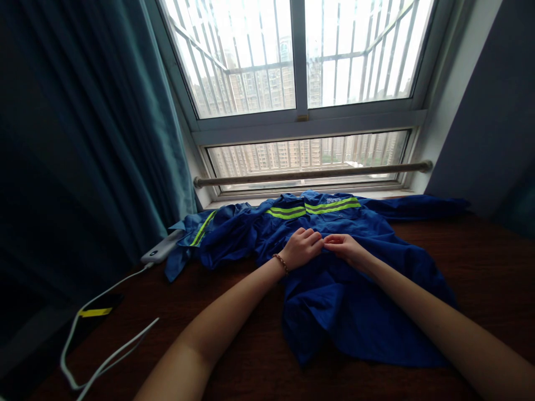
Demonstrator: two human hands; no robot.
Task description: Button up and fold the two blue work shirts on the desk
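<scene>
- and there's the big window (pixel 300 55) straight ahead, barred outside, its top cut off by the frame, the buildings beyond washed out by glare
- the table (pixel 234 314) spreads dark reddish-brown below it, its near edge out of the shot
- over to the left hangs the blue-green curtain (pixel 104 111), its outer folds lost in shadow
- centre stage, the blue jacket (pixel 368 317)! it lies rumpled on the table under the window, neon stripes facing up, one sleeve stretched right, the other bunched left; the right forearm covers part of its lower half
- a metal rail (pixel 313 176) runs across the lower pane, just behind the jacket
- left hand (pixel 301 247) in the middle, fingers curled, pinching the jacket's front; right hand (pixel 345 248) close against it, thumb and fingertips pinched on the same spot, the exact bit of cloth hidden between them
- white power bank (pixel 161 249) at far left, one end tucked under blue cloth
- a white cable (pixel 69 340) loops from it, running off the bottom
- yellow strip (pixel 96 312) beside the cable, on something too dark to make out
- and a beaded bracelet (pixel 281 263) circles the left wrist
</scene>
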